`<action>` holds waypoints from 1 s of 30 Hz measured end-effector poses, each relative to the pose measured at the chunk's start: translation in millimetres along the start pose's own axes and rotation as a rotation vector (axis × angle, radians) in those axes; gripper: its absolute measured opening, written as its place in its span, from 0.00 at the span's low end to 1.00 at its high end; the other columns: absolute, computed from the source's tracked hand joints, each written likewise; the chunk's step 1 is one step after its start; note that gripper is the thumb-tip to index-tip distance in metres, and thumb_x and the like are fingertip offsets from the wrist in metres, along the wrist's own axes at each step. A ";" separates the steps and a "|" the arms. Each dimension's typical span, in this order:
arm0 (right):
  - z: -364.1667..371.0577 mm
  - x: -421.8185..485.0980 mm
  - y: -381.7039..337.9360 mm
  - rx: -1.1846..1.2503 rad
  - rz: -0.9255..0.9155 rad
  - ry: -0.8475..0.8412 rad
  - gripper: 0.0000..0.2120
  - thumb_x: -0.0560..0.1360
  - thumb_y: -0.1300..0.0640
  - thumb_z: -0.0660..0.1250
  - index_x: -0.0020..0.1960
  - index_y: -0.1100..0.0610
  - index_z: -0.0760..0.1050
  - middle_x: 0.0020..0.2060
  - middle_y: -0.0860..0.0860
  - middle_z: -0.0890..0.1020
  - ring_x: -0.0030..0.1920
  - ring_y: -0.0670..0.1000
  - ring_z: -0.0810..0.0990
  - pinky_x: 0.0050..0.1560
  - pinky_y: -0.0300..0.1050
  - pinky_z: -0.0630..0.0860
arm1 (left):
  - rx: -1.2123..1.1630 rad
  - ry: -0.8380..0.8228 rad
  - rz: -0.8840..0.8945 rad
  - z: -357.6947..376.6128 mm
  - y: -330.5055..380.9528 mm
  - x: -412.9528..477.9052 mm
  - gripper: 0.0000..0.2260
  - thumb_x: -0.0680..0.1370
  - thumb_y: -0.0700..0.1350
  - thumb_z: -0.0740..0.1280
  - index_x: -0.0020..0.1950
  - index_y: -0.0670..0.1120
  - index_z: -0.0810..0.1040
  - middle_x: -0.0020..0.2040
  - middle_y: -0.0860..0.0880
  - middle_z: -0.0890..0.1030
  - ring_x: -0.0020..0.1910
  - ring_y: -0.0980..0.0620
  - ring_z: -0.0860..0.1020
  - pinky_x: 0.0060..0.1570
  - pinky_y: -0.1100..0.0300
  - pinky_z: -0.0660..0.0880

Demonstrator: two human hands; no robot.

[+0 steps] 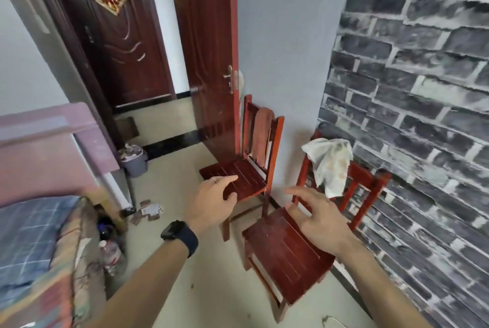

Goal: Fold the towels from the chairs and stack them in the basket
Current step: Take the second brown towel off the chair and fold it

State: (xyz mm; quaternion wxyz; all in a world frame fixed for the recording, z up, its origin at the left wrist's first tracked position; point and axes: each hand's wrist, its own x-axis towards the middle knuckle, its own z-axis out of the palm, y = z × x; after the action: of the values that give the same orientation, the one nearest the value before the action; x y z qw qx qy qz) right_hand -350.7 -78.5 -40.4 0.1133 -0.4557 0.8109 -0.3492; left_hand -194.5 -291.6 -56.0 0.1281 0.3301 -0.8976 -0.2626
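Held out empty with fingers (227, 179) apart, left hand (211, 203) and right hand (320, 219) are likely reaching; white towel (330, 166) and red towel (263, 137) are draped over chair backs (277, 131).

Both hands, left hand (211, 202) and right hand (321, 220), reach empty toward towel-draped chairs.

A person stretches both bare arms forward, hands side by side, not touching. The left forearm (148, 274) angles in to the left hand (211, 203), seen from its back, fingers loosely bent and pointing ahead, thumb below, holding nothing. The right forearm (383, 282) leads to the right hand (321, 221), hovering palm down in mid-air, fingers spread and slightly curled, gripping nothing.
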 end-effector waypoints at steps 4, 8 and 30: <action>11.6 76.9 10.5 0.048 -0.035 0.003 0.13 0.80 0.46 0.65 0.64 0.39 0.76 0.62 0.33 0.75 0.63 0.39 0.72 0.66 0.34 0.67 | 0.048 0.006 0.011 -5.7 -15.4 71.0 0.21 0.79 0.53 0.63 0.73 0.58 0.69 0.69 0.54 0.74 0.64 0.51 0.74 0.66 0.52 0.72; 21.0 151.9 27.5 0.105 -0.038 0.015 0.12 0.80 0.48 0.66 0.63 0.39 0.76 0.59 0.30 0.72 0.58 0.22 0.66 0.59 0.19 0.60 | 0.064 0.033 0.037 -13.2 -29.3 150.9 0.21 0.79 0.51 0.63 0.73 0.57 0.70 0.68 0.55 0.74 0.66 0.54 0.72 0.68 0.55 0.70; 158.4 514.1 62.7 -0.008 0.319 0.048 0.18 0.81 0.47 0.63 0.70 0.46 0.72 0.67 0.43 0.75 0.69 0.50 0.71 0.64 0.43 0.67 | 0.097 -0.172 0.108 -58.6 -213.6 517.4 0.23 0.78 0.53 0.61 0.74 0.57 0.68 0.70 0.54 0.74 0.70 0.51 0.70 0.68 0.49 0.70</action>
State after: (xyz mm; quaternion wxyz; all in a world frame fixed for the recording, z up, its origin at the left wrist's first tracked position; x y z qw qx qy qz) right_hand -600.0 -551.1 -128.9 0.1462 -0.3129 0.8768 -0.3345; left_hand -446.4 -793.3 -96.8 0.0482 0.2634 -0.9334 -0.2388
